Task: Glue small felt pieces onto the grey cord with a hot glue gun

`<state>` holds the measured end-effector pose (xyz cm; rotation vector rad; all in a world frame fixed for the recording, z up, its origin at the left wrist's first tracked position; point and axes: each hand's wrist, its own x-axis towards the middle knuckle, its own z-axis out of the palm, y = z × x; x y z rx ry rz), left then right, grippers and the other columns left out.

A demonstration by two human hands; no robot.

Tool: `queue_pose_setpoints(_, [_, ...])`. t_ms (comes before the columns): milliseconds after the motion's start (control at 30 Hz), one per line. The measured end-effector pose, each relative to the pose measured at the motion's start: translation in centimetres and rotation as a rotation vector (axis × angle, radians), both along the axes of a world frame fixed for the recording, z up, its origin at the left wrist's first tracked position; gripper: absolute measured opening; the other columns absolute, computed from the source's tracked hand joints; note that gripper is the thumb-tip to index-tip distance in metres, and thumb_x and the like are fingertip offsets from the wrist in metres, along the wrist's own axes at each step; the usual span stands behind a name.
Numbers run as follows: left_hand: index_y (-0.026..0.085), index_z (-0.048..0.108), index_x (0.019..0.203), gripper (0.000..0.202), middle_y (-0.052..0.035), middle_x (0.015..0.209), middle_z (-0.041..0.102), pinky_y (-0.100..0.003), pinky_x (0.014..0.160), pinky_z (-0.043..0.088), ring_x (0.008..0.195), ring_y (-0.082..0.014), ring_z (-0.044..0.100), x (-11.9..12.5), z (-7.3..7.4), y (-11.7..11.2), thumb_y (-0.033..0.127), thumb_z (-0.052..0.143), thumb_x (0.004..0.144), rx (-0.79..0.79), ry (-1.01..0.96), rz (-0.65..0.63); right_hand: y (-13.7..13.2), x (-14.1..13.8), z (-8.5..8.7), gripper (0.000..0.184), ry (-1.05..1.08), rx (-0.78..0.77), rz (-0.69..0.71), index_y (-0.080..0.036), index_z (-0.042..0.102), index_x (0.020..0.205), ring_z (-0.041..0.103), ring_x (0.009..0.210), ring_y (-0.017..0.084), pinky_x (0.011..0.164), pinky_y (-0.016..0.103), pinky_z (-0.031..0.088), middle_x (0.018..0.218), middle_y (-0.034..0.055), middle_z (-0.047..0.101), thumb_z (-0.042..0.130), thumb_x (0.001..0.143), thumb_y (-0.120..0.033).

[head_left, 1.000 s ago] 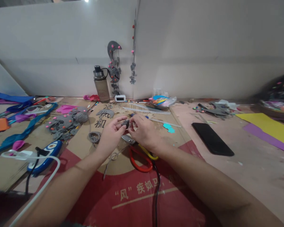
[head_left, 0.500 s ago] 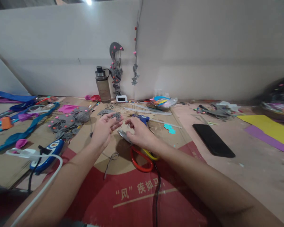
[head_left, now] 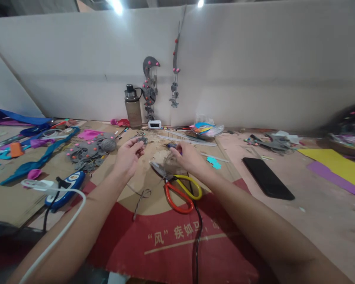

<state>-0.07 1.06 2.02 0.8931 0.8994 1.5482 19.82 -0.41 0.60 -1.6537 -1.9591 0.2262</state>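
My left hand (head_left: 127, 156) is raised over the cardboard mat (head_left: 154, 236), its thumb and fingers pinched on a small grey felt piece (head_left: 142, 140). My right hand (head_left: 187, 157) reaches forward and closes on the blue glue gun (head_left: 174, 146), of which only the tip shows past my fingers. Scissors (head_left: 177, 188) with red and yellow handles lie just in front of my right wrist, blades pointing left. A black cord (head_left: 197, 236) runs from under my right hand toward me.
A heap of grey felt cut-outs with pink dots (head_left: 88, 152) lies to the left. A bottle (head_left: 133, 106) and hanging felt mobiles (head_left: 150, 88) stand at the back wall. A black phone (head_left: 268, 178), coloured foam sheets (head_left: 337, 163), a plate of scraps (head_left: 206, 129) and a blue power strip (head_left: 65, 187) lie around.
My hands have parted: the left keeps the grey felt piece while the right has moved forward over the scissors onto the glue gun. The view has tilted up a little.
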Motion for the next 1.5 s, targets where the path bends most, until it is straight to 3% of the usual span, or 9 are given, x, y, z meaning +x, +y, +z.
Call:
queue_pose_setpoints(133, [0.013, 0.063, 0.077, 0.023, 0.0012, 0.065, 0.058, -0.018, 0.053, 0.043, 0.057, -0.0068, 0.053, 0.5, 0.1, -0.3, 0.015, 0.075, 0.058, 0.038, 0.038, -0.026, 1.3, 0.7, -1.9, 0.057, -0.145, -0.119, -0.195, -0.006, 0.053, 0.107, 0.058, 0.094, 0.028, 0.075, 0.033, 0.042, 0.105, 0.0231, 0.059, 0.041, 0.085, -0.057])
queue_pose_setpoints(267, [0.013, 0.062, 0.076, 0.022, 0.0002, 0.068, 0.060, -0.022, 0.062, 0.048, 0.061, -0.0090, 0.057, 0.8, 0.2, -0.6, 0.016, 0.075, 0.059, 0.060, 0.049, -0.031, 1.8, 0.6, -3.0, 0.048, -0.189, -0.093, -0.206, -0.002, 0.049, 0.112, 0.056, 0.101, 0.029, 0.079, 0.032, 0.043, 0.109, 0.0248, 0.058, 0.051, 0.082, -0.039])
queue_pose_setpoints(400, [0.013, 0.061, 0.074, 0.021, -0.0006, 0.069, 0.061, -0.025, 0.063, 0.049, 0.063, -0.0103, 0.058, 0.7, 0.1, -0.7, 0.018, 0.075, 0.059, 0.062, 0.077, -0.027, 2.7, 1.5, -3.5, 0.038, -0.040, -0.157, -0.205, -0.005, 0.054, 0.106, 0.061, 0.086, 0.024, 0.066, 0.027, 0.043, 0.098, 0.0191, 0.063, 0.056, 0.075, -0.027])
queue_pose_setpoints(633, [0.012, 0.061, 0.077, 0.026, 0.0000, 0.067, 0.060, -0.023, 0.057, 0.048, 0.058, -0.0092, 0.058, -0.1, -0.3, 0.2, 0.018, 0.076, 0.057, -0.010, 0.103, -0.010, 4.3, 3.0, -4.1, 0.023, 0.208, -0.381, -0.213, -0.014, 0.065, 0.080, 0.051, 0.047, 0.011, 0.042, 0.021, 0.029, 0.060, 0.0023, 0.060, 0.057, 0.070, -0.034])
queue_pose_setpoints(867, [0.013, 0.059, 0.075, 0.028, -0.0007, 0.065, 0.060, -0.021, 0.056, 0.047, 0.059, -0.0097, 0.059, -0.8, -0.7, 1.0, 0.017, 0.077, 0.054, -0.079, 0.074, 0.052, 3.7, 3.6, -3.0, 0.021, 0.214, -0.444, -0.147, -0.015, 0.061, 0.067, 0.045, 0.040, 0.009, 0.038, 0.021, 0.024, 0.048, -0.0011, 0.053, 0.062, 0.065, -0.035])
queue_pose_setpoints(1067, [0.013, 0.058, 0.071, 0.031, 0.0036, 0.058, 0.053, -0.017, 0.043, 0.035, 0.046, -0.0040, 0.044, -1.0, -0.7, 1.1, 0.021, 0.081, 0.051, -0.069, 0.082, 0.030, 3.2, 2.7, -2.4, 0.015, 0.545, -0.434, -0.153, -0.017, 0.054, 0.071, 0.040, 0.039, 0.008, 0.038, 0.021, 0.030, 0.047, -0.0043, 0.044, 0.052, 0.071, -0.031])
queue_pose_setpoints(1233, [0.012, 0.059, 0.070, 0.030, 0.0043, 0.058, 0.051, -0.017, 0.043, 0.033, 0.045, -0.0030, 0.042, -0.9, -0.5, 1.0, 0.020, 0.081, 0.050, -0.073, 0.045, 0.034, 1.7, 0.3, -1.5, 0.031, 0.852, -0.165, 0.151, -0.021, 0.045, 0.101, 0.055, 0.060, 0.011, 0.053, 0.023, 0.047, 0.079, -0.0006, 0.058, 0.049, 0.070, -0.022])
queue_pose_setpoints(1333, [0.011, 0.059, 0.068, 0.029, 0.0037, 0.058, 0.052, -0.017, 0.043, 0.033, 0.046, -0.0031, 0.042, -1.0, -0.6, 1.1, 0.019, 0.080, 0.051, -0.065, 0.025, 0.025, 0.2, -0.8, -0.8, 0.036, 0.999, -0.151, 0.385, -0.021, 0.039, 0.106, 0.057, 0.063, 0.011, 0.053, 0.025, 0.049, 0.097, 0.0032, 0.060, 0.050, 0.073, -0.025])
queue_pose_setpoints(1500, [0.011, 0.060, 0.069, 0.027, 0.0029, 0.056, 0.051, -0.017, 0.043, 0.033, 0.047, -0.0040, 0.043, -1.0, -0.8, 1.2, 0.019, 0.080, 0.051, -0.067, 0.025, -0.012, -1.2, -1.2, -0.7, 0.025, 0.949, -0.067, 0.444, -0.021, 0.041, 0.104, 0.051, 0.057, 0.008, 0.051, 0.024, 0.045, 0.101, 0.0034, 0.060, 0.048, 0.080, -0.026])
